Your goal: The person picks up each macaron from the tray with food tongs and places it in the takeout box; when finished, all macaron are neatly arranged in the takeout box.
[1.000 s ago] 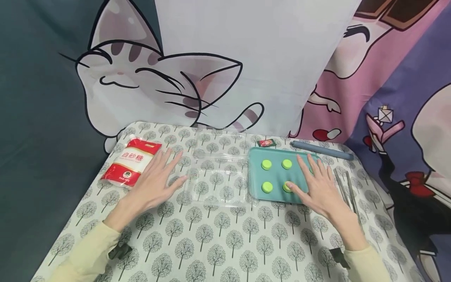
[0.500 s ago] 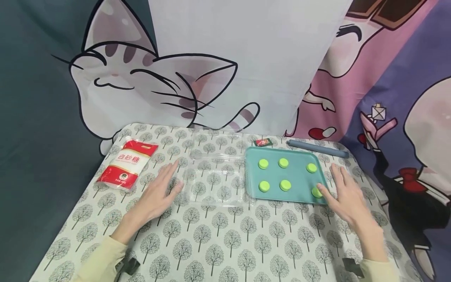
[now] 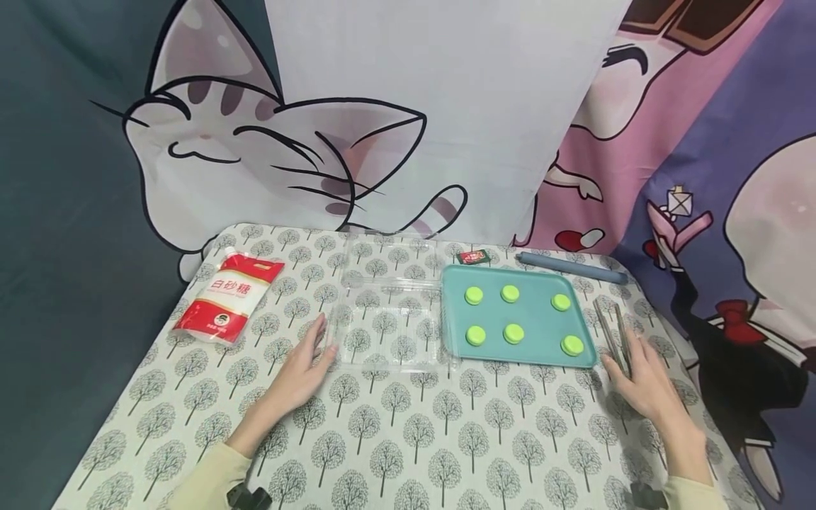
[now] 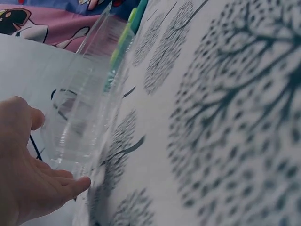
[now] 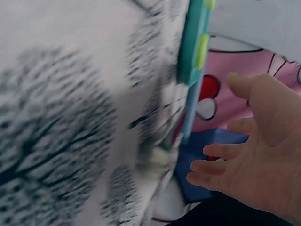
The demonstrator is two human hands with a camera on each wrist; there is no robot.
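In the head view my left hand (image 3: 296, 375) is at the left edge of a clear plastic box (image 3: 389, 333) with its lid raised behind it. Its fingers are spread and loosely bent; the left wrist view puts the thumb and fingertips close to the box wall (image 4: 80, 127). My right hand (image 3: 647, 382) hovers at the near end of slim metal tongs (image 3: 613, 329), overlapping them in the head view. From the right wrist, its fingers (image 5: 218, 150) look spread and hold nothing. Left of the tongs lies a teal tray (image 3: 535, 322) carrying several lime-green round pieces (image 3: 513, 333).
A red and white bag of sugar (image 3: 229, 297) lies at the left. Behind the tray are a small red and green packet (image 3: 474, 256) and a grey-blue rod (image 3: 570, 268). A tree-print cloth (image 3: 421, 439) covers the table, and printed curtains (image 3: 478, 106) hang behind it.
My right hand has moved off the tray, rightward to the tongs, uncovering all the green pieces. The left hand has moved from beside the sugar bag down and right to the box's edge.
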